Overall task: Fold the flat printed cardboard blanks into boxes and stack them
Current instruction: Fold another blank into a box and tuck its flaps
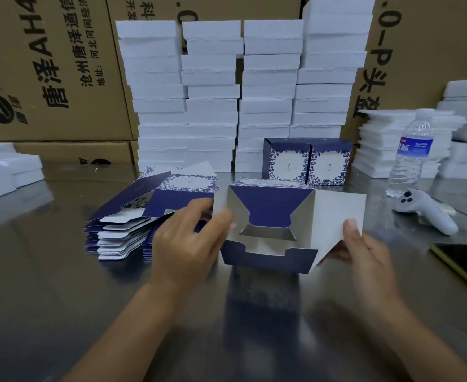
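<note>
A half-formed navy and white box [271, 213] stands opened on the steel table in front of me, its bottom flaps turned towards me. My left hand [188, 238] pinches its left flap between thumb and fingers. My right hand [364, 249] pinches the white right flap, thumb on top. A stack of flat printed blanks [133, 221] lies to the left of the box. Two finished blue floral boxes [306, 161] stand side by side behind it.
Tall columns of white foam blocks [238, 92] line the back, with more foam [408, 144] at right and far left. A water bottle [411, 153], a white controller [425, 210] and a dark phone [466, 263] lie at the right. Brown cartons [48, 67] form the backdrop.
</note>
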A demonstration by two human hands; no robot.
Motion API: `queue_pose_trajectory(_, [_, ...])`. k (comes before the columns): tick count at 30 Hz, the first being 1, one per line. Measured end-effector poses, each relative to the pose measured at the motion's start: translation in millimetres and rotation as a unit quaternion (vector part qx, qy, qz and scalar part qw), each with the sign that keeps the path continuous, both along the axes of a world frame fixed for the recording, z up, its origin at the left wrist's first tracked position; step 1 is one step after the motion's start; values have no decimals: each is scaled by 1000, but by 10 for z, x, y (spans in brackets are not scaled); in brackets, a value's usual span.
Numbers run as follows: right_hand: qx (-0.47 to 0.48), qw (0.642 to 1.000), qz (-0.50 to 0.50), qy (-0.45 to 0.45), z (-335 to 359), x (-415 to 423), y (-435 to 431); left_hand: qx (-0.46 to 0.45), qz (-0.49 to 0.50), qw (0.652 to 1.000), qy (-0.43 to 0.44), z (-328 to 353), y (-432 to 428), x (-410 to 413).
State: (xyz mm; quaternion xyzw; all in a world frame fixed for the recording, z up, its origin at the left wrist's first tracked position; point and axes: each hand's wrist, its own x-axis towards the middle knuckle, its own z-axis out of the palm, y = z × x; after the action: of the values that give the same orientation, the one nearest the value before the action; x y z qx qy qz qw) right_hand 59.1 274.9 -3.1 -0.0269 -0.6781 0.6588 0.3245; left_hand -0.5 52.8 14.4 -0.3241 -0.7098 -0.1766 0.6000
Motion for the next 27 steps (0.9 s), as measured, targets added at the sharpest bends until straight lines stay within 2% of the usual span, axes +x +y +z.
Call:
queue_pose_trajectory(4, [-39,999,-8,9,42,-2,53,12,-64,994,-82,7,20,47])
queue_pose_trajectory(9, [-58,998,-16,3,41,-22,59,47,-168,967,-186,-10,32,88])
queue_pose_trajectory(14, [-76,996,-39,7,70,-30,75,-27,-161,953,-256,-4,26,65])
queue_pose_trajectory(18, [-79,996,-45,-2,83,-29,115,-57,-100,964,-241,-78,56,64])
queue_pose_trajectory(27, [-47,999,19,16,72,-1,-4,50,-60,979,-188,-88,96,24])
